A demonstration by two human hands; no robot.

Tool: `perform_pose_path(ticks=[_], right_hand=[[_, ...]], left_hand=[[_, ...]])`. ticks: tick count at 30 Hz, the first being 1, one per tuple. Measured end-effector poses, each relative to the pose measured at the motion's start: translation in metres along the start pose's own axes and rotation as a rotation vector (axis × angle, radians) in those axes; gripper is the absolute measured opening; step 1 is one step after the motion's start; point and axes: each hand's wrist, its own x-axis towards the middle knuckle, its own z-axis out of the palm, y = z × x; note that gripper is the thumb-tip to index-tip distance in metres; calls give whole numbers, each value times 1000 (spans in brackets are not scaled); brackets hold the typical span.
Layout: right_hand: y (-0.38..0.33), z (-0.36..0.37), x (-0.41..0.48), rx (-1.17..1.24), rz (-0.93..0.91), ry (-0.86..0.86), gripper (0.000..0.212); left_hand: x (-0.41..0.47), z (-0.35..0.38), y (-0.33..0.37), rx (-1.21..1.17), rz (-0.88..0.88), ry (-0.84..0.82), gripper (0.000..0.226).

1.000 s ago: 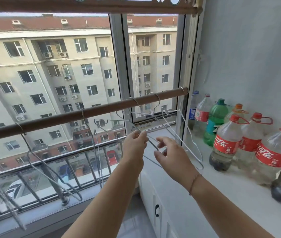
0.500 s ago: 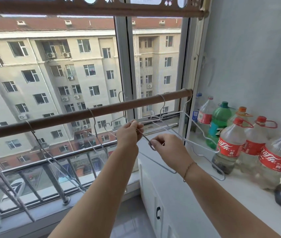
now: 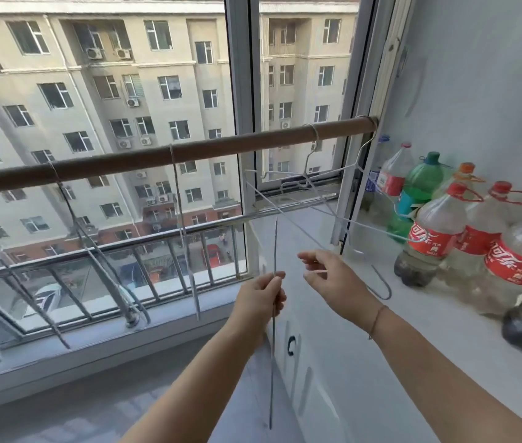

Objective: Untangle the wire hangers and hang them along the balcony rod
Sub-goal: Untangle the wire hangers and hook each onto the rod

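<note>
Gripping one wire hanger (image 3: 273, 346), left hand (image 3: 261, 297) hovers beside relaxed right hand (image 3: 333, 279), bottles (image 3: 429, 238) flanking tangled hangers (image 3: 288, 220).

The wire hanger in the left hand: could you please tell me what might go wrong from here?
1. The held hanger, pinched in the left hand, points its top end at the tangled hangers and could catch in them.
2. One tangled wire loops in front of a cola bottle; a tug by the right hand might topple it.
</note>
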Motion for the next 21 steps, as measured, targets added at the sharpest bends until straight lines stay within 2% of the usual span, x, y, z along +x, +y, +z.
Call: perform_pose_path(ticks=[5, 11, 18, 21], right_hand=[[18, 11, -8, -99, -23, -145, 38], [34, 16, -23, -191, 8, -384, 31], [51, -4, -41, -270, 55, -416, 24], [50, -8, -47, -259, 102, -415, 10]], left_hand=[[-7, -28, -40, 291, 38, -51, 22], [-12, -49, -55, 617, 101, -94, 20], [-13, -42, -60, 638, 206, -136, 30], [-6, -39, -63, 636, 254, -90, 33]])
